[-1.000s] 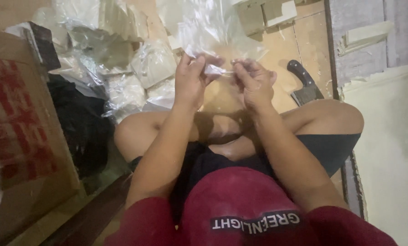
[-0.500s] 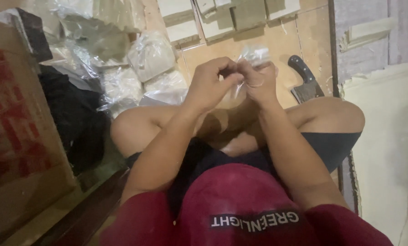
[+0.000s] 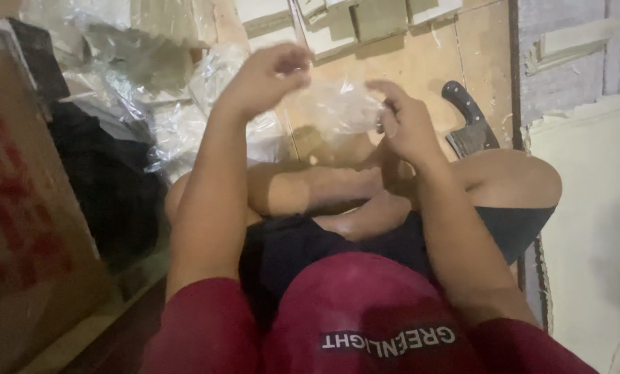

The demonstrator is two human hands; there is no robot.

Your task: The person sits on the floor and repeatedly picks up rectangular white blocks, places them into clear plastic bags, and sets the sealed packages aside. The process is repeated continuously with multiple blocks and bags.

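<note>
Opening step: left hand (image 3: 265, 76) and right hand (image 3: 407, 125) pinch a clear plastic bag (image 3: 341, 107) — next, spread its mouth evenly.

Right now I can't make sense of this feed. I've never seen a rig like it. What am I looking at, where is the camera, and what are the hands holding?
There is no machine here: the camera sits on a person's head and looks down at their own body. The red shirt fills the bottom, with crossed bare legs above it on a wooden floor. The left hand and right hand are raised, with a thin clear plastic bag stretched between them; the left is blurred, so its grip is unclear. On the floor lie more crumpled clear bags, flat pale blocks further away, and a cleaver with a dark handle by the right knee. A cardboard box stands on the left.
</note>
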